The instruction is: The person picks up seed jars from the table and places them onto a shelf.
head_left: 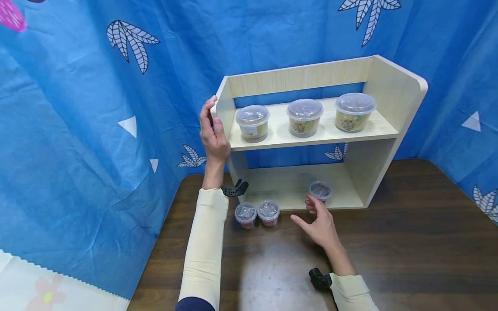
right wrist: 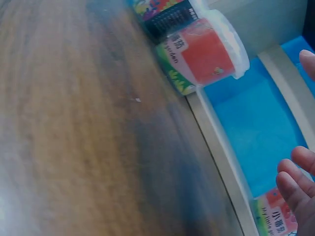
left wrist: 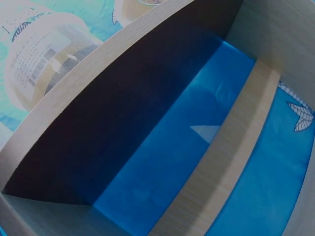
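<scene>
A small pale-wood shelf (head_left: 303, 144) stands on the table, its left side panel held by my left hand (head_left: 214, 140). The fingers lie along the panel's outer side, with the thumb at its front edge. My right hand (head_left: 320, 226) has its thumb spread from the fingers, fingertips right at a clear-lidded plastic tub (head_left: 320, 189) on the lower board. In the right wrist view those fingers partly cover this tub's red label (right wrist: 275, 211). Two similar tubs, a left one (head_left: 246, 215) and a right one (head_left: 268, 212), stand side by side before the shelf.
Three larger lidded tubs stand on the upper board: a left one (head_left: 253, 123), a middle one (head_left: 304, 117) and a right one (head_left: 355, 112). A blue patterned cloth (head_left: 97, 129) hangs behind and beside the dark wooden table (head_left: 428, 242).
</scene>
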Demonstrator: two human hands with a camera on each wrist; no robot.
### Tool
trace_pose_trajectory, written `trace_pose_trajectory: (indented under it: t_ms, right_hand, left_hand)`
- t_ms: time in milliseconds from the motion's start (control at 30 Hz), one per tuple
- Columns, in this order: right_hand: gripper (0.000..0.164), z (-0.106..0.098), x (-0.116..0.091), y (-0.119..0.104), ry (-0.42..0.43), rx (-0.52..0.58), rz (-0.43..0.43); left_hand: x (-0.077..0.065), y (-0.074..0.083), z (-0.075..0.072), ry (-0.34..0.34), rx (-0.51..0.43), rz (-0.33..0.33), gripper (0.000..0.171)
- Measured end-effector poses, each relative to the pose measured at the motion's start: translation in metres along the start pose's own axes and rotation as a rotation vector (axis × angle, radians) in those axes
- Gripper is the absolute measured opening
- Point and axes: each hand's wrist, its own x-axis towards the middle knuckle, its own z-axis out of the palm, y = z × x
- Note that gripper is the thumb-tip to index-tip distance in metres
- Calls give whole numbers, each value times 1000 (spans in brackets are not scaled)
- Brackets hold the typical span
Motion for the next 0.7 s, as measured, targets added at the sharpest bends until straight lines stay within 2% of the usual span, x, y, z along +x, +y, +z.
trace_pose_trajectory:
  t_ms: [467,700]
  right_hand:
    - [80,14,-9,5,-51,13,53]
    - [80,22,-11,4,-74,30,53]
  left_hand:
    - [-1,-1,-1,-4,4,-11,34]
    - [-1,-1,0,-7,12,-9,34]
